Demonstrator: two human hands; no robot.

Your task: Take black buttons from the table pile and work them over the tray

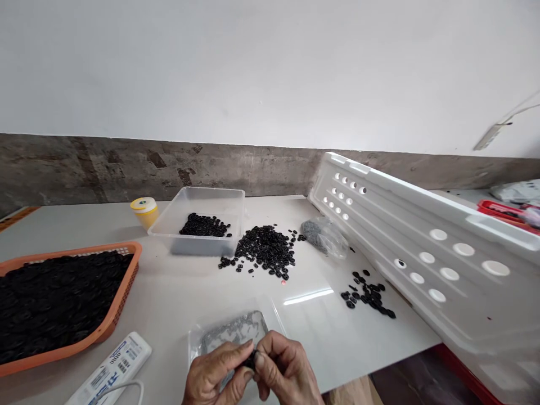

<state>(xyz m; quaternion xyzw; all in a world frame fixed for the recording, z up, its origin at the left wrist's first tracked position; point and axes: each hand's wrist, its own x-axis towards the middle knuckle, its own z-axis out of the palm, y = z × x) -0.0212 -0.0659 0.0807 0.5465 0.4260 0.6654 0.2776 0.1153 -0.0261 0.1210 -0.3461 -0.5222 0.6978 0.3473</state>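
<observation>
My left hand (217, 376) and my right hand (283, 368) meet at the bottom middle, fingertips pinched together. Between them is a small black part (251, 360), mostly covered by the fingers, so its exact shape is hidden. Just behind the hands sits a clear plastic tray (192, 343) with many tiny grey pieces (236, 329) in it. Farther back lies a heap of small black button-like parts (265, 247) on the white table (312, 326). A looser group of black round parts (369, 295) lies to the right.
An orange basket (137, 256) full of black parts stands left, beside a white power strip (113, 368). A clear bin (202, 247) with black parts and a yellow-and-white cup (144, 212) stand behind. Right are a plastic bag (333, 239) of grey pieces and a tilted white perforated crate (392, 225).
</observation>
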